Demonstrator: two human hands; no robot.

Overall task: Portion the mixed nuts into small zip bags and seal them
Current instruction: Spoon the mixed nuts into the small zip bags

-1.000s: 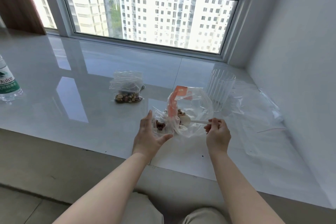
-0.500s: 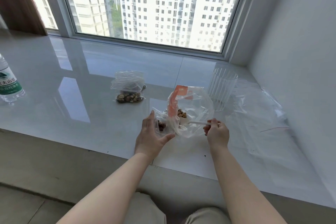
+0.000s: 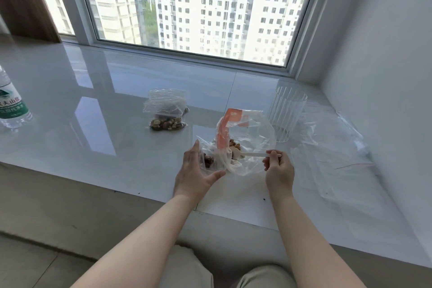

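Left hand (image 3: 196, 175) grips small clear zip bag (image 3: 208, 159) holding nuts; right hand (image 3: 278, 169) pinches white plastic spoon (image 3: 247, 153) inside large orange-labelled clear bag (image 3: 251, 142).

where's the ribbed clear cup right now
In the head view the ribbed clear cup stands upright on the white sill, right of centre, just behind the big nut bag and beside the empty bags.
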